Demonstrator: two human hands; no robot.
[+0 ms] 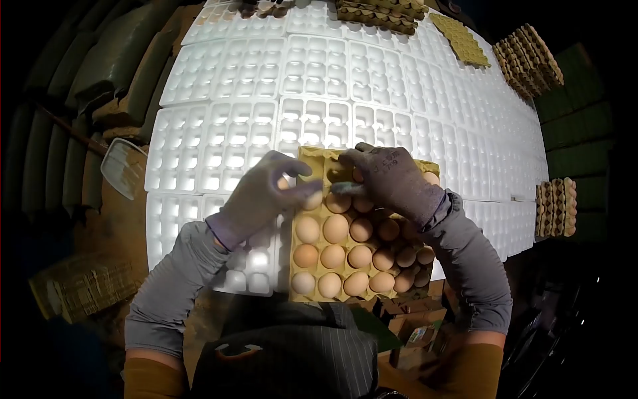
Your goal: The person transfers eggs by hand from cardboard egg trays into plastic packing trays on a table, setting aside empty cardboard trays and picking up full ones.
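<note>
Cupping an egg [284, 183] in the left hand [254, 193], curled over the egg tray [314, 160] with the right hand [395, 178], can't tell if gripping!

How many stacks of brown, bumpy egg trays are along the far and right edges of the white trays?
3: a yellowish-brown stack at top centre, a brown stack upper right, a smaller-looking stack mid-right. Darkness may hide more.

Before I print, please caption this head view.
Gloved left hand and right hand over a tray of eggs, white trays beyond.
</note>
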